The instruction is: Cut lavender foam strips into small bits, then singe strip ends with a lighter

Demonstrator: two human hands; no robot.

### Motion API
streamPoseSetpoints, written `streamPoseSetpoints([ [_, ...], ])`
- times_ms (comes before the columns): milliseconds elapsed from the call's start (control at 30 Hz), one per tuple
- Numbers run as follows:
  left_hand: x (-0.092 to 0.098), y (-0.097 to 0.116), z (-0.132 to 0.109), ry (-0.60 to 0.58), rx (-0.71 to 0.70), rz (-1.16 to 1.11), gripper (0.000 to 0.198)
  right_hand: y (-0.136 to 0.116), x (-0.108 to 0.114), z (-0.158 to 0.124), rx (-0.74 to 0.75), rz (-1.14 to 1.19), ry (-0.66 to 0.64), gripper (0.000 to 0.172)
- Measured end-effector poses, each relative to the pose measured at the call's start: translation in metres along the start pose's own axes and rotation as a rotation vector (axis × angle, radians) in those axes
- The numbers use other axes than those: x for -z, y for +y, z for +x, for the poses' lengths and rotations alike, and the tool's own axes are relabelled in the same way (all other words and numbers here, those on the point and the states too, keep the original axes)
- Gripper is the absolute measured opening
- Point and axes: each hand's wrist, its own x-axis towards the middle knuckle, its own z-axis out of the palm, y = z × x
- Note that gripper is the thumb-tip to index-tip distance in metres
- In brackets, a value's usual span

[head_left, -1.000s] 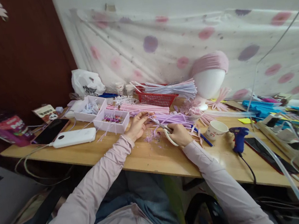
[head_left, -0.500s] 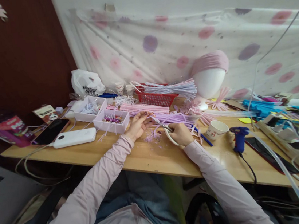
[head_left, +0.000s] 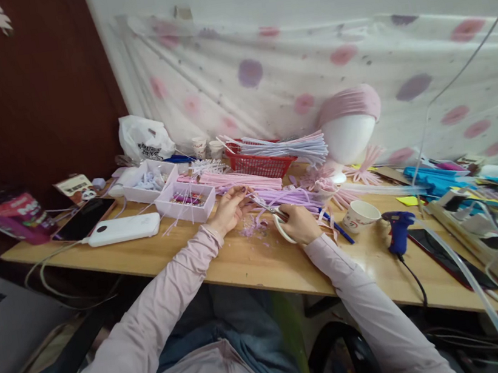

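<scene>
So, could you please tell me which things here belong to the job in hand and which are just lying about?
Seemingly part of the job:
scissors, in the right hand
purple scraps
purple strips

Probably just lying about:
power bank
plastic bag
panda card

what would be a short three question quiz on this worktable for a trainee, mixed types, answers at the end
1. Which of the person's hands holds the white-handled metal scissors?
2. True or false: in the picture, the dark blue plastic glue gun sits to the right of the white paper cup with red print.
3. What lies across the red latticed plastic basket?
A) a black flat phone
B) a bundle of long, thin pale blue and pink stems
C) a white oblong power bank

Key: 1. The right hand. 2. True. 3. B.
</scene>
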Motion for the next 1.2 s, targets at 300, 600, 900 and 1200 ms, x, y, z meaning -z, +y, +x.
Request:
streamPoseSetpoints([
  [300,-0.0017,-0.0006,-0.0004,0.042,0.001,0.01,0.012,-0.0032,0.0022,-0.0011,-0.026,-0.12,0.025,0.034],
  [600,0.0012,-0.0008,0.0019,0.025,-0.007,-0.018,0.01,0.0009,0.0005,-0.0008,-0.027,-0.111,0.034,0.036],
  [900,-0.0021,0.0,-0.0002,0.039,-0.001,-0.019,0.008,0.0022,-0.0017,-0.0005,-0.022,-0.133,0.026,0.035],
  [1200,-0.0064,-0.0007,-0.0023,0.063,0.03,-0.036,0.01,-0.0001,-0.0028,-0.0002,-0.046,-0.143,0.018,0.033],
])
